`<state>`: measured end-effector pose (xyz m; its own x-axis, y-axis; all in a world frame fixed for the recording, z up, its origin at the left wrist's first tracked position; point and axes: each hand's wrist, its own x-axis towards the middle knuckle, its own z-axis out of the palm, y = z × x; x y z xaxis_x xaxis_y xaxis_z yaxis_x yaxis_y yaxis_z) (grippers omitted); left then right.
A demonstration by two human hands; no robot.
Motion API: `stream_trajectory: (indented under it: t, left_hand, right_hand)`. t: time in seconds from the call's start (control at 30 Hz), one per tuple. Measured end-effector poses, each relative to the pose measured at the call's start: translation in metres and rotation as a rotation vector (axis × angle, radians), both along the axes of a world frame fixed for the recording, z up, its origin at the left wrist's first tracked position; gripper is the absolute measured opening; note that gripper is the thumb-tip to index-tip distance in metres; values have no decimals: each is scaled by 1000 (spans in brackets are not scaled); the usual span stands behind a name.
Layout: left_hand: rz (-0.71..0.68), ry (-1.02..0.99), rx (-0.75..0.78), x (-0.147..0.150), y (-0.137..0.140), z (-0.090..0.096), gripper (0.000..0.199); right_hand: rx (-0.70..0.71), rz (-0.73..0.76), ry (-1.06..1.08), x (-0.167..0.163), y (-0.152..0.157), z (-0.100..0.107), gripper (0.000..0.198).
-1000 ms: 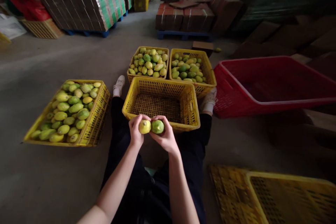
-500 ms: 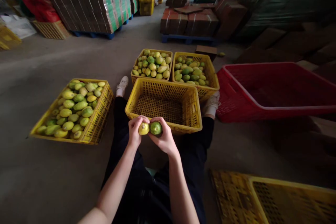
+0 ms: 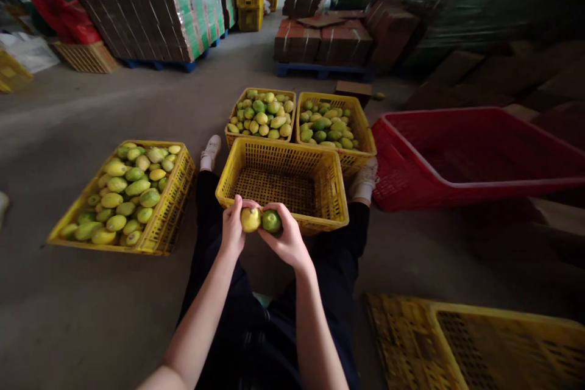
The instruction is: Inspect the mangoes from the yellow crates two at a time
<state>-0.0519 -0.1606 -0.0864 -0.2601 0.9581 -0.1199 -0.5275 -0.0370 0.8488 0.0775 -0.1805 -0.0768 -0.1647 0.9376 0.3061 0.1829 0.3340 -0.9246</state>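
My left hand (image 3: 233,226) is closed around a yellow lemon (image 3: 250,220), one end of it facing up at me. Beside it my right hand (image 3: 287,234) grips a green lemon (image 3: 272,221), and the two fruits almost touch. Both hands are at the near rim of a yellow plastic crate (image 3: 338,195) that stands between my legs with no fruit visible in it. Behind that crate are a crate of yellow and green lemons (image 3: 262,117) and, to its right, another crate of greener lemons (image 3: 326,125). My palms are hidden by the fingers and fruit.
A full lemon crate (image 3: 171,216) stands on the floor at my left. To the right is a large red crate (image 3: 406,183), with a yellow crate (image 3: 436,311) near my right side. Stacked cartons on a blue pallet (image 3: 324,70) and wrapped pallet loads (image 3: 196,6) stand farther back.
The view has shifted slightly. My left fingers have moved a little on the yellow lemon, which is tilted differently. Both lemons stay in my hands.
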Motion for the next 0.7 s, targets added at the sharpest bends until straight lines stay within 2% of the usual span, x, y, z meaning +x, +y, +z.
stream_trajectory:
  t: [0.13,0.27,0.37,0.47,0.57,0.7]
  left_hand:
    - [-35,109,-197,0,2,1,47]
    - [-47,168,-287,-2,2,-2,38]
    - [-48,178,-290,-4,2,-5,32]
    - [-83,189,-308,-6,4,-6,28]
    - [-111,148,-455,-7,6,-3,23]
    - [-157,18,-647,-3,6,7,20]
  right_hand:
    - [-145,-50,-40,1,1,-6,38]
    - [-394,-56,30,-3,2,-18,40]
    - [-555,-27,165,-9,3,-25,42]
    - [-616,-7,314,-13,5,-28,43]
    - [-728,-19,538,-17,8,-28,40]
    - [-845,-152,769,-17,13,-30,40]
